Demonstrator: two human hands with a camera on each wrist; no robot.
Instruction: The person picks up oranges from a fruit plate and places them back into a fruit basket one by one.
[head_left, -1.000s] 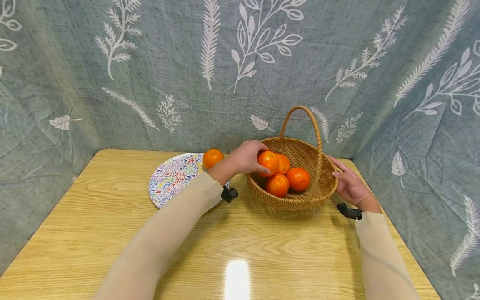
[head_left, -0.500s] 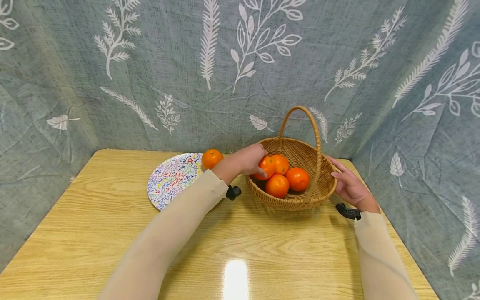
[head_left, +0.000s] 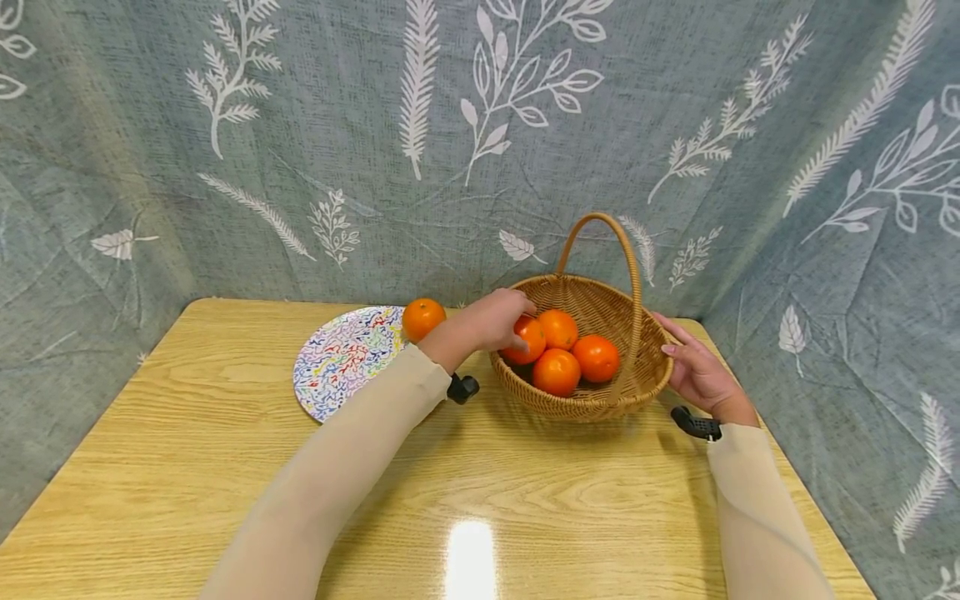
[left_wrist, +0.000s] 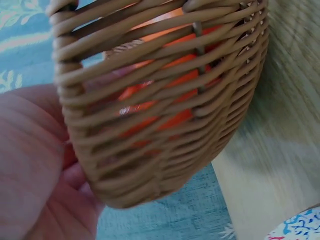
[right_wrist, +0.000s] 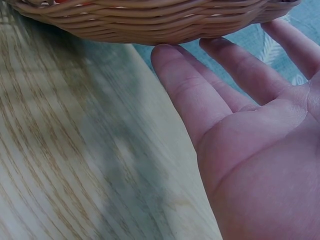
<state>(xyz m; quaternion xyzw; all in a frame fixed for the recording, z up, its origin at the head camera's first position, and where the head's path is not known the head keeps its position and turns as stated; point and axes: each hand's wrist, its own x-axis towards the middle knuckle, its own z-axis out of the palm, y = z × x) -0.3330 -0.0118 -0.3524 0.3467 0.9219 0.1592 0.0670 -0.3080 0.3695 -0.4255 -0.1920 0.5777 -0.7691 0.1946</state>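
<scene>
In the head view, a wicker basket (head_left: 577, 407) with a tall arched handle (head_left: 636, 292) stands on the table, with several oranges inside. My left hand (head_left: 491, 321) reaches over its left rim, thumb and fingers around the leftmost orange (head_left: 527, 340). That orange lies low in the basket, beside another orange (head_left: 558, 329) and a nearer one (head_left: 557, 372). Through the weave in the left wrist view, orange peel shows, but the fingertips are mostly hidden. My right hand (right_wrist: 265, 145) touches the basket's outer right side with extended fingertips.
A round plate (head_left: 337, 367) with a colourful squiggle pattern lies left of the basket, partly under the left forearm. One orange (head_left: 423, 319) sits at its far right edge. A grey-green patterned cloth (head_left: 420, 208) hangs behind the wooden table (head_left: 405, 517).
My left hand has lowered the orange slightly down and left against the basket's left side. The right hand has stayed at the basket's right side.
</scene>
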